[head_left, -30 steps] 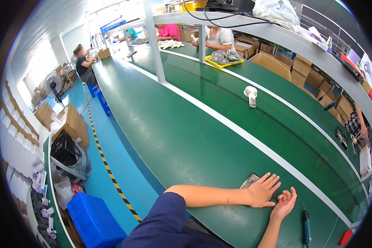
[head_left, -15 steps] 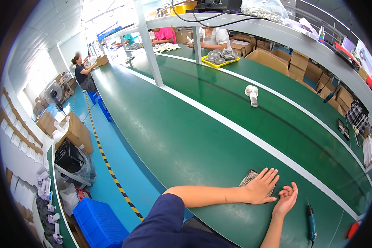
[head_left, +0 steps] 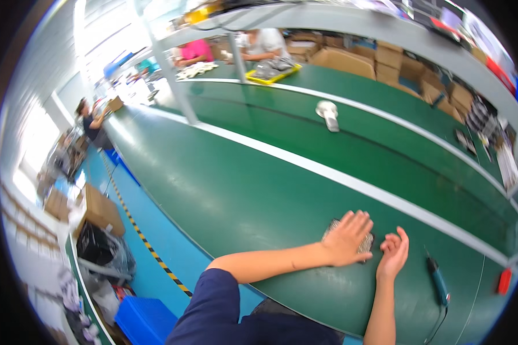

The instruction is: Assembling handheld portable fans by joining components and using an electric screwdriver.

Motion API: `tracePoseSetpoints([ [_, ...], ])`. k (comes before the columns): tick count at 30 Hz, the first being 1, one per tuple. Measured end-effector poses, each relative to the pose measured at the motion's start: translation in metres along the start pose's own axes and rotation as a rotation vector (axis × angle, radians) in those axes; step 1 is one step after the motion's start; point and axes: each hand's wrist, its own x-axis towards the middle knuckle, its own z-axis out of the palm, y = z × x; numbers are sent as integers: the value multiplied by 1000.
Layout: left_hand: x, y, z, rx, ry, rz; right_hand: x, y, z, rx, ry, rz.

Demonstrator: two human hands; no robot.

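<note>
My left hand [head_left: 347,239] lies palm down over a small dark tray [head_left: 365,246] of tiny silvery pieces, too small to name. It covers most of the tray; its fingers are stretched out flat. Just right of the tray, my right hand [head_left: 393,253] rests side-on near the green tabletop, its fingers loosely bent and apart, with nothing visible in it. A teal electric screwdriver [head_left: 438,282] with a dark cord lies farther right, its bit pointing away from me.
A white handheld device with a round head [head_left: 329,117] lies beyond the white divider strip [head_left: 305,164]. Past it stands a yellow tray [head_left: 274,75] of grey parts. A red object [head_left: 504,282] sits at right. Several people work at the far benches. A metal post [head_left: 175,86] rises from the table.
The whole view has shifted, so the table and both hands appear higher. My left hand stays on the tray, its fingers slightly closer together. My right hand remains beside it.
</note>
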Motion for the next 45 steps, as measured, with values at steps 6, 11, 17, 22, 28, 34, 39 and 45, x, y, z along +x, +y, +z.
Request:
tracePoseSetpoints([
  [6,-9,-23,-23,81,12,-82,7,-5,35,-4,-94,23],
  [11,4,2,-17,27,-14,23,-3,-16,27,18,-79,32],
  [17,15,24,-8,57,-10,91,-9,-16,27,53,-68,54],
  [22,22,34,2,84,7,96,-7,-16,25,38,-51,43],
  [28,41,55,15,47,78,124,11,-32,4,42,107,-21],
  [34,38,49,7,5,16,103,16,-33,-18,44,172,-88],
  [39,14,24,-5,30,11,83,12,-37,-6,-96,127,-91],
  [45,8,13,-13,43,34,66,-15,-34,10,-586,-27,-298],
])
